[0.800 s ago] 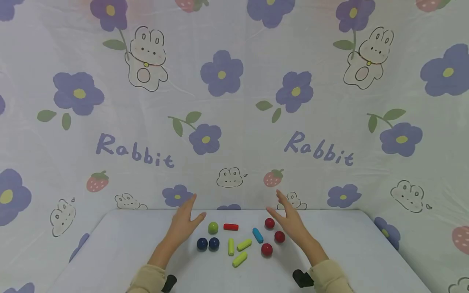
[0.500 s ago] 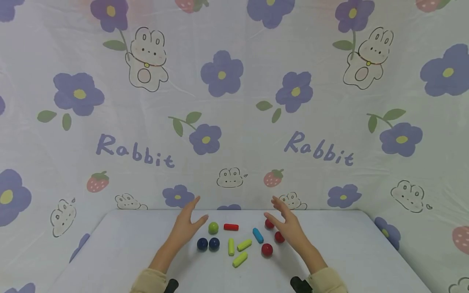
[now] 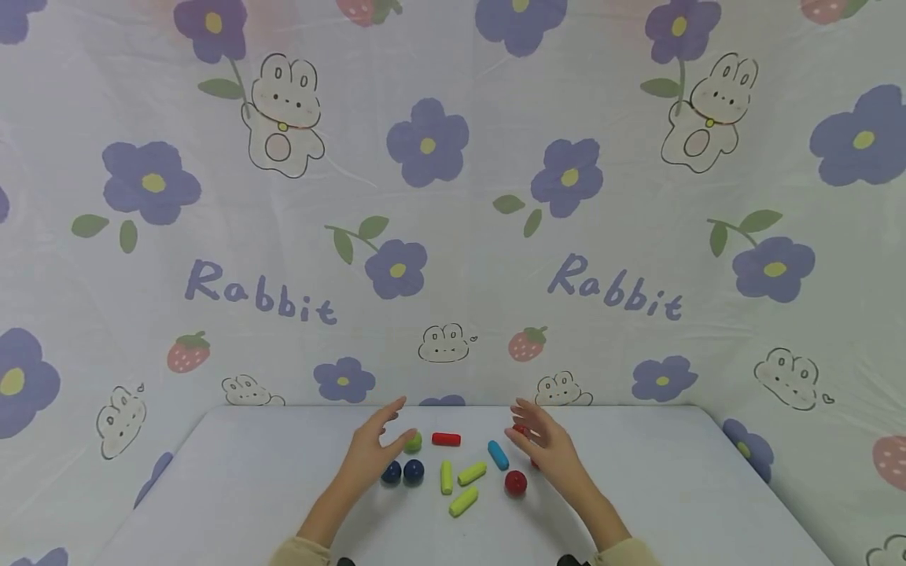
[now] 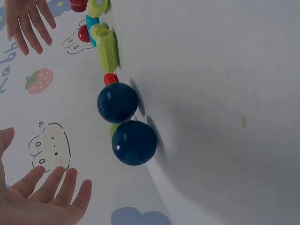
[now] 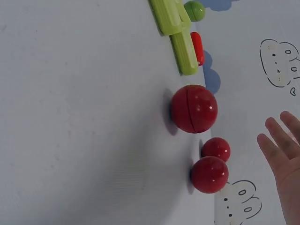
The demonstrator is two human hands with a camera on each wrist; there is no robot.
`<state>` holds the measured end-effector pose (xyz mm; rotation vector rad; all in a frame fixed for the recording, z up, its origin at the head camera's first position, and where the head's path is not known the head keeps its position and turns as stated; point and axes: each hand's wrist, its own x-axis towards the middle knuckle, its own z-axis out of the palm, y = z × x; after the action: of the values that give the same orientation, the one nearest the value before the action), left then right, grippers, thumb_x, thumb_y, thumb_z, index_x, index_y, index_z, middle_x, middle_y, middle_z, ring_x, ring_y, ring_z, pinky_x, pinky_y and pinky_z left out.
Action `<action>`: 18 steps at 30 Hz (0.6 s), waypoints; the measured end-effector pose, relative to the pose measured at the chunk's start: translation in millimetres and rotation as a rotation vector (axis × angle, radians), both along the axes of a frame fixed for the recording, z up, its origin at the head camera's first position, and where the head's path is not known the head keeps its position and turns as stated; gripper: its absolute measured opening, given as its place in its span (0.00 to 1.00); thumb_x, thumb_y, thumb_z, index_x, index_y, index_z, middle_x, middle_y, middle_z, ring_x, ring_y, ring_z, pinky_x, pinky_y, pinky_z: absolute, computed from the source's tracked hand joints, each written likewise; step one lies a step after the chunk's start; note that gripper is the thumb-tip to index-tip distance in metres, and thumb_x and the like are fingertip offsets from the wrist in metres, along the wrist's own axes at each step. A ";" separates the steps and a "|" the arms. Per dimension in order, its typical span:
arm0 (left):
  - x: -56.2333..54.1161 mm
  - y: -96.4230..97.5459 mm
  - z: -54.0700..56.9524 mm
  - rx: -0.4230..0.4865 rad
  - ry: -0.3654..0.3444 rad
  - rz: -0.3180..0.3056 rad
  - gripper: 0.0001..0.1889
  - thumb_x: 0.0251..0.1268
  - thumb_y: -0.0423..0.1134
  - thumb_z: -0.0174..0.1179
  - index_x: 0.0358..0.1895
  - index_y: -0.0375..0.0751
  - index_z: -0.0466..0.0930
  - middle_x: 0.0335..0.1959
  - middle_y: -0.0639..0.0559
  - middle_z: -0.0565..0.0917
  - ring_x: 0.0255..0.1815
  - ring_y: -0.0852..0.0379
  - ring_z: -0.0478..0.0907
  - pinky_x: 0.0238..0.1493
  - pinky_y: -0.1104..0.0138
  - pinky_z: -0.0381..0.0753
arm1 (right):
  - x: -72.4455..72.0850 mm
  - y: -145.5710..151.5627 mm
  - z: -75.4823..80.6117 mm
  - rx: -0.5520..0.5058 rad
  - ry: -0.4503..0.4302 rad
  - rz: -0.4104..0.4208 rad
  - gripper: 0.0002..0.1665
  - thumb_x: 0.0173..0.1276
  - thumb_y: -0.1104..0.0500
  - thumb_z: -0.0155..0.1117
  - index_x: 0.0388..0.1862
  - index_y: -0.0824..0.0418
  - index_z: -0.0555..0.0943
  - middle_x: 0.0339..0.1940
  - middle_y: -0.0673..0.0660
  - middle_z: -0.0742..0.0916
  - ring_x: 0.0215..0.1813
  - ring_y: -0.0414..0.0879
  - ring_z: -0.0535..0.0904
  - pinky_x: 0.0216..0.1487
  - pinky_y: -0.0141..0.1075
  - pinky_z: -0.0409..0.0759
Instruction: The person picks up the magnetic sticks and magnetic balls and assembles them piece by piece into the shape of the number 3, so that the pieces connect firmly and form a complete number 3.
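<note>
My left hand (image 3: 366, 452) hangs in the air with relaxed, spread fingers, holding nothing. In the head view its thumb overlaps the green ball (image 3: 414, 444), and two dark blue balls (image 3: 414, 472) lie just beneath it. On the other side my right hand (image 3: 555, 452), also holding nothing, is raised with loosely bent fingers. It partly covers two red balls, while a third red ball (image 3: 516, 483) shows fully in front. Between the hands lie a red stick (image 3: 447, 439), a blue stick (image 3: 499, 455) and three yellow-green sticks (image 3: 463, 501).
The small things lie grouped on a white table (image 3: 637, 472). Behind its far edge hangs a cloth backdrop (image 3: 474, 236) printed with flowers, rabbits and strawberries. Dark wrist gear (image 3: 570, 560) shows at the lower edge.
Both hands have moved inward and lower, the left to the right and the right slightly to the left, now overlapping some balls. The balls and sticks have stayed in place.
</note>
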<state>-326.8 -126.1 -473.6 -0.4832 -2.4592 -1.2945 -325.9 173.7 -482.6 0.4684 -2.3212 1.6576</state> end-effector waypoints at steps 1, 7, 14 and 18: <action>0.6 1.0 -1.0 0.015 0.003 -0.018 0.30 0.57 0.44 0.61 0.63 0.45 0.64 0.60 0.48 0.69 0.57 0.48 0.67 0.53 0.53 0.67 | 0.5 -0.2 -1.7 -0.006 0.006 0.000 0.34 0.56 0.47 0.65 0.61 0.49 0.66 0.56 0.54 0.76 0.56 0.49 0.71 0.53 0.46 0.68; 2.8 6.2 -9.5 0.072 -0.054 -0.098 0.30 0.54 0.49 0.62 0.60 0.45 0.67 0.57 0.50 0.72 0.54 0.49 0.70 0.49 0.54 0.70 | 4.8 -2.9 -10.1 0.007 -0.006 -0.027 0.30 0.57 0.48 0.65 0.58 0.53 0.70 0.53 0.56 0.78 0.54 0.50 0.73 0.49 0.39 0.72; 6.0 10.9 -18.1 0.119 -0.124 -0.164 0.29 0.53 0.51 0.62 0.57 0.42 0.71 0.49 0.44 0.78 0.50 0.47 0.73 0.47 0.56 0.73 | 11.9 -3.0 -15.0 -0.020 -0.140 -0.063 0.26 0.55 0.46 0.65 0.53 0.49 0.75 0.50 0.48 0.80 0.53 0.43 0.73 0.53 0.41 0.70; 10.5 13.8 -18.4 0.172 -0.178 -0.197 0.28 0.52 0.48 0.64 0.56 0.40 0.72 0.49 0.43 0.77 0.50 0.46 0.73 0.44 0.65 0.75 | 14.7 -2.0 -20.7 -0.039 -0.178 -0.059 0.23 0.55 0.49 0.66 0.51 0.51 0.77 0.49 0.50 0.81 0.53 0.43 0.74 0.55 0.45 0.66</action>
<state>-316.3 -112.3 -492.0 -0.6010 -2.4609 -1.6781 -311.2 171.8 -503.2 0.2512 -2.3950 1.7785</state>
